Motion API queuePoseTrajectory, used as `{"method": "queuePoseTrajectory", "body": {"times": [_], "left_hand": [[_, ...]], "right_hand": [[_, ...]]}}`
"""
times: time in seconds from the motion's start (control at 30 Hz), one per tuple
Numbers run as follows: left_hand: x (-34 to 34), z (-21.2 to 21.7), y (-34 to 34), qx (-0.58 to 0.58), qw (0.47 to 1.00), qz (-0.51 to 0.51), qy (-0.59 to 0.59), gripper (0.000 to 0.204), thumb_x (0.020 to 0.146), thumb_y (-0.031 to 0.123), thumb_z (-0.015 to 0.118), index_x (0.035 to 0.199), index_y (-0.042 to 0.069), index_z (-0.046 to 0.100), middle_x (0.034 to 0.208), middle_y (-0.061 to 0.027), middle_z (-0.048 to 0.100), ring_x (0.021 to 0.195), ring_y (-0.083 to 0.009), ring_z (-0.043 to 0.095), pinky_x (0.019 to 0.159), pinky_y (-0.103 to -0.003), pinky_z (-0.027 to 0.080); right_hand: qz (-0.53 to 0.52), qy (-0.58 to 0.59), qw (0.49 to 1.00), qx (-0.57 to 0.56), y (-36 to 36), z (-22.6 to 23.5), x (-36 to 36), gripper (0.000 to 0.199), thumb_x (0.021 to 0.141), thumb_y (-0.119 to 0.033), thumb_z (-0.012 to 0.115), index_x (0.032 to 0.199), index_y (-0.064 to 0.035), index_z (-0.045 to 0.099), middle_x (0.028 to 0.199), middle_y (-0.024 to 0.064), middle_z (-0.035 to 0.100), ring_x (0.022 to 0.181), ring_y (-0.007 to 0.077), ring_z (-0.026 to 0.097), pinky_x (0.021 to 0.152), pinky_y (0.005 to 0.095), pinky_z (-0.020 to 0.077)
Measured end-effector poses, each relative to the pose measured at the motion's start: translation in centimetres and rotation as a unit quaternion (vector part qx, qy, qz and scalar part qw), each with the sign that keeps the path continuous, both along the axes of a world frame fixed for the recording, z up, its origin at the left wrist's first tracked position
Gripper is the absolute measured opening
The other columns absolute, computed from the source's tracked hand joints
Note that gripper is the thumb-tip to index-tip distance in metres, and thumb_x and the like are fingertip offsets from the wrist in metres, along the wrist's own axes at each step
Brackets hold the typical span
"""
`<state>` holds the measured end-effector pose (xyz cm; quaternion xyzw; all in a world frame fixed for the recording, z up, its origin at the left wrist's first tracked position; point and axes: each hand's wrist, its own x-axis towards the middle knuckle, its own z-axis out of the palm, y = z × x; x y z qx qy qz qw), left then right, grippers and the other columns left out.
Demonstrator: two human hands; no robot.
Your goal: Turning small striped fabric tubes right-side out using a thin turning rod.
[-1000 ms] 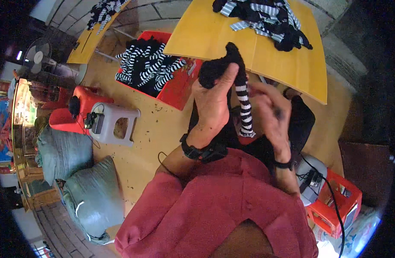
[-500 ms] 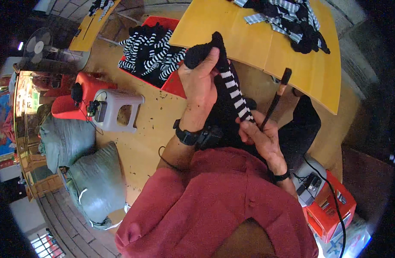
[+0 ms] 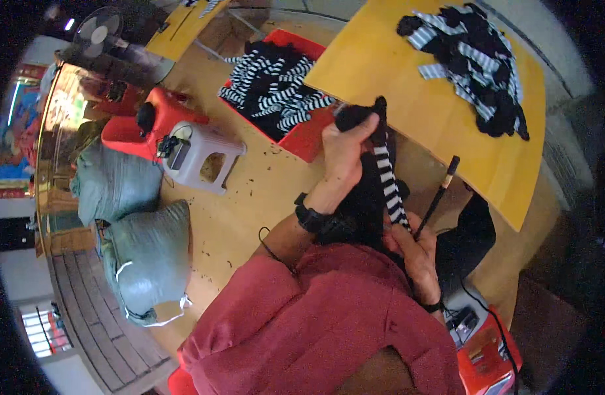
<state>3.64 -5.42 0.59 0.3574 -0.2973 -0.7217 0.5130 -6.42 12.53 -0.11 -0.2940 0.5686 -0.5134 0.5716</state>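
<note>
Between my two hands stretches a knitted sock [image 3: 390,187], black at its far end and banded black and white along its length. My left hand [image 3: 344,153] grips the black end, thumb pressed on top. Near my body, the striped end is pinched in my right hand [image 3: 417,253]. That hand also holds a thin black stick [image 3: 436,203] with a light brown band and a dark tip, pointing up and away. The fingers under the sock are partly hidden.
Ahead stands a yellow table [image 3: 427,128] with a pile of black and grey-striped knitwear [image 3: 483,72]. A red crate [image 3: 307,143] of striped socks is left of it. Farther left are a grey stool [image 3: 203,161], a red chair [image 3: 161,122] and stuffed green sacks [image 3: 151,257].
The view has shifted, so the table and crate sit farther right in it. Both hands keep their hold on the sock, which now hangs straighter, and the stick stays in my right hand.
</note>
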Motion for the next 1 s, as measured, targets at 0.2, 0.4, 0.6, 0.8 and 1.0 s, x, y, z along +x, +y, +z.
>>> {"method": "queuePoseTrajectory", "body": {"times": [0.2, 0.4, 0.6, 0.8, 1.0], "left_hand": [[2.8, 0.9, -1.4, 0.025, 0.988, 0.109, -0.109, 0.012, 0.077, 0.008, 0.070, 0.085, 0.004, 0.063, 0.067, 0.0008, 0.061, 0.047, -0.0072, 0.050, 0.039, -0.020, 0.035], [9.0, 1.3, -7.9, -0.075, 0.954, 0.244, -0.155, 0.012, 0.077, 0.008, 0.069, 0.085, 0.002, 0.061, 0.066, -0.0023, 0.061, 0.044, -0.0084, 0.050, 0.035, -0.021, 0.034], [12.3, 2.0, -16.9, -0.087, 0.945, 0.284, -0.140, 0.010, 0.078, 0.007, 0.067, 0.083, 0.002, 0.059, 0.068, -0.0035, 0.059, 0.049, -0.0130, 0.054, 0.038, -0.024, 0.041], [14.0, -0.4, -20.5, -0.059, 0.958, 0.225, -0.166, 0.036, 0.076, 0.006, 0.068, 0.108, 0.000, 0.051, 0.086, -0.0101, 0.060, 0.069, -0.0226, 0.061, 0.059, -0.033, 0.053], [5.0, 0.1, -14.9, -0.190, 0.943, 0.133, -0.236, 0.022, 0.078, 0.005, 0.066, 0.098, 0.000, 0.061, 0.087, -0.0054, 0.063, 0.078, -0.0162, 0.061, 0.072, -0.028, 0.049]], "right_hand": [[-0.034, -0.006, 0.998, 0.049, -2.0, -1.3, -0.1, 0.012, 0.086, -0.012, 0.056, 0.086, -0.0023, 0.063, 0.057, -0.0027, 0.051, 0.050, 0.0047, 0.043, 0.047, 0.0206, 0.0333], [-0.036, 0.013, 0.999, 0.023, -3.2, -2.5, -1.0, 0.012, 0.086, -0.013, 0.058, 0.079, -0.0048, 0.064, 0.055, -0.0031, 0.050, 0.048, 0.0044, 0.043, 0.044, 0.0205, 0.0319], [-0.080, -0.002, 0.996, 0.030, -3.3, -3.1, -2.2, 0.012, 0.086, -0.012, 0.058, 0.078, -0.0051, 0.063, 0.055, -0.0032, 0.049, 0.047, 0.0042, 0.042, 0.042, 0.0206, 0.0304], [-0.089, 0.028, 0.995, 0.042, -3.2, -1.8, -3.3, 0.014, 0.087, -0.013, 0.058, 0.077, -0.0039, 0.062, 0.057, -0.0028, 0.051, 0.047, 0.0045, 0.043, 0.042, 0.0206, 0.0320], [-0.116, 0.038, 0.991, 0.048, -1.1, -3.1, -5.1, 0.016, 0.089, -0.015, 0.054, 0.085, -0.0013, 0.062, 0.059, -0.0025, 0.050, 0.052, 0.0038, 0.042, 0.046, 0.0188, 0.0300]]}}
